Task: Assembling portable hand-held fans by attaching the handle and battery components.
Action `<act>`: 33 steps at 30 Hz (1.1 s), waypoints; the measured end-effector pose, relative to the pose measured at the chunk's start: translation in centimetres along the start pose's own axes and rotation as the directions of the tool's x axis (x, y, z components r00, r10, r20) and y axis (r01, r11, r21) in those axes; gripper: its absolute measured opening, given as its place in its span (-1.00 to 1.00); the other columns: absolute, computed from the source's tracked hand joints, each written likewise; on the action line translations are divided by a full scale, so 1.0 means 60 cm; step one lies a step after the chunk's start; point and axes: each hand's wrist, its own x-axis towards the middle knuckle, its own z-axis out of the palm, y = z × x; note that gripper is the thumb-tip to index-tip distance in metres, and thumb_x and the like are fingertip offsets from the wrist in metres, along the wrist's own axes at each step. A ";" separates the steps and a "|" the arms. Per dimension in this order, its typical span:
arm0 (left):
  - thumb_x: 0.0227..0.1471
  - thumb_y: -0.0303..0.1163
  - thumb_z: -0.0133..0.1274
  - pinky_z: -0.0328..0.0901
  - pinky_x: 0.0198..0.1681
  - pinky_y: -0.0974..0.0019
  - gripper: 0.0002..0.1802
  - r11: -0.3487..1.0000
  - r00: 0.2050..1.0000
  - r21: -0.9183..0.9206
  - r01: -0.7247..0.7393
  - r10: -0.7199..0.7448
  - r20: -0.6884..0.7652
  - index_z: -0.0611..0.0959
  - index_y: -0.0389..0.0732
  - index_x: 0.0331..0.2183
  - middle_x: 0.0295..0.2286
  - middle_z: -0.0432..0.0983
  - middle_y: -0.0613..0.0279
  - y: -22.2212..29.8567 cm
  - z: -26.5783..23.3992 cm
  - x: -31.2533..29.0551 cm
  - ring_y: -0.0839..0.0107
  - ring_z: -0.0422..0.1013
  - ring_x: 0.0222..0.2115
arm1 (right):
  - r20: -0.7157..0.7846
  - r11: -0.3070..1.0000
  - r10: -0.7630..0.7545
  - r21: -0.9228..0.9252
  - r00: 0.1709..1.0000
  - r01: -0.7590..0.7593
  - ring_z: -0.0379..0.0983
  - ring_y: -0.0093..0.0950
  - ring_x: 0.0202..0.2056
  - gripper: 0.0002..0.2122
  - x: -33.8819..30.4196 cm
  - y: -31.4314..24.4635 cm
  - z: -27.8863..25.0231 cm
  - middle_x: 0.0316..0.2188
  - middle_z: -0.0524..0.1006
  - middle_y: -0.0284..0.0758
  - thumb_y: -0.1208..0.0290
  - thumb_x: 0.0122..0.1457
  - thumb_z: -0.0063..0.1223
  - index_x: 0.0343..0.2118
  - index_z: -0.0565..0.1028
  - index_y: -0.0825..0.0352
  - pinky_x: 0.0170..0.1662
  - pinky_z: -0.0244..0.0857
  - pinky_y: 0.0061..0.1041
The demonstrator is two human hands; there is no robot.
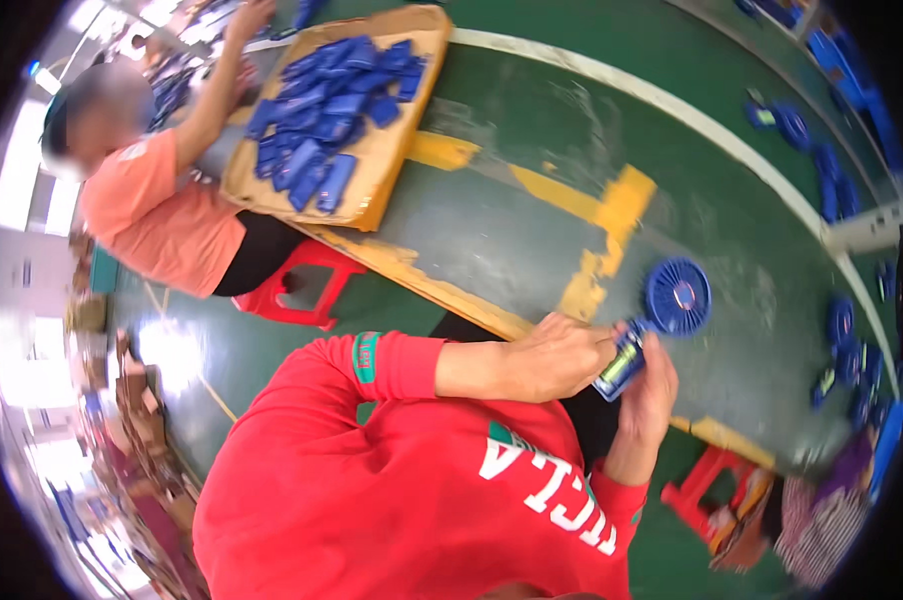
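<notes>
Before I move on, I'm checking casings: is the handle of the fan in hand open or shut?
Open, it seems: a yellow-green cylinder shows uncovered inside the blue handle, which the right hand holds.

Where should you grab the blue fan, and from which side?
I'd grip the fan by its handle, coming from the right, like the right hand: the handle is slimmer than the round head, and its top looks open, so edges seem safer.

Parts [317, 122] lie in a tray [378, 165] on the table [492, 235], left of the fan [679, 296]
</notes>
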 end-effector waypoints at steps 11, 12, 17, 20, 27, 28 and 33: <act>-0.19 -0.16 0.09 0.38 -0.41 0.11 -0.67 0.183 0.581 0.666 0.723 -0.684 -0.442 0.61 -0.28 -0.56 -0.56 0.52 -0.07 -0.214 -0.331 -0.161 0.02 0.48 -0.50 | 0.002 0.999 0.040 -0.030 0.999 -0.040 0.46 -0.31 -0.23 -0.68 0.004 -0.016 0.001 -0.24 0.48 -0.07 0.34 0.17 -0.05 -0.16 0.33 0.52 -0.14 0.38 -0.41; -0.19 -0.16 0.09 0.38 -0.41 0.11 -0.67 0.185 0.581 0.667 0.722 -0.686 -0.439 0.61 -0.28 -0.56 -0.56 0.52 -0.07 -0.227 -0.334 -0.175 0.02 0.48 -0.50 | 0.005 0.999 0.042 -0.021 0.999 -0.042 0.46 -0.31 -0.23 -0.68 0.005 -0.016 0.001 -0.24 0.47 -0.07 0.34 0.16 -0.05 -0.16 0.34 0.52 -0.14 0.37 -0.41; -0.22 -0.10 0.12 0.33 -0.28 0.12 -0.54 0.198 0.468 0.555 0.808 -0.788 -0.400 0.60 -0.34 -0.38 -0.41 0.51 -0.16 -0.301 -0.328 -0.194 0.05 0.47 -0.36 | -0.041 0.999 0.031 -0.018 0.999 -0.032 0.46 -0.32 -0.22 -0.65 0.001 -0.013 0.003 -0.22 0.47 -0.05 0.32 0.16 -0.04 -0.15 0.33 0.55 -0.13 0.36 -0.41; -0.28 -0.07 0.13 0.31 -0.43 0.14 -0.51 0.389 0.571 0.473 0.791 -0.747 -0.341 0.60 -0.39 -0.50 -0.54 0.51 -0.12 -0.358 -0.354 -0.219 0.13 0.48 -0.51 | -0.003 0.998 0.042 -0.041 0.999 -0.042 0.46 -0.30 -0.20 -0.62 0.001 -0.012 0.006 -0.21 0.47 -0.05 0.30 0.15 -0.03 -0.14 0.34 0.56 -0.12 0.35 -0.37; -0.16 -0.20 0.18 0.18 -0.58 0.48 -0.66 0.694 0.540 -0.114 0.711 -0.642 -0.544 0.60 -0.34 -0.48 -0.63 0.48 0.32 -0.229 -0.343 -0.110 0.59 0.30 -0.66 | -0.009 0.999 0.024 0.023 1.000 -0.024 0.48 -0.35 -0.23 -0.70 0.007 -0.006 0.016 -0.26 0.50 -0.09 0.33 0.17 -0.06 -0.21 0.39 0.53 -0.17 0.40 -0.42; -0.13 -0.23 0.17 0.19 -0.55 0.50 -0.69 0.717 0.561 -0.277 0.639 -0.681 -0.471 0.60 -0.32 -0.45 -0.60 0.49 0.33 -0.201 -0.322 -0.090 0.61 0.31 -0.64 | -0.019 0.998 0.041 0.044 0.999 -0.040 0.48 -0.34 -0.23 -0.72 0.006 -0.009 0.017 -0.26 0.50 -0.08 0.34 0.17 -0.06 -0.22 0.39 0.52 -0.17 0.40 -0.41; -0.04 -0.36 0.10 0.36 -0.39 0.46 -0.73 0.323 0.637 -0.809 0.492 -0.767 0.081 0.54 -0.30 -0.28 -0.42 0.54 0.18 -0.117 -0.140 -0.025 0.46 0.49 -0.51 | -0.021 0.995 0.067 0.076 0.998 -0.065 0.48 -0.34 -0.22 -0.76 0.003 -0.009 0.009 -0.27 0.51 -0.08 0.35 0.17 -0.06 -0.25 0.40 0.48 -0.16 0.40 -0.41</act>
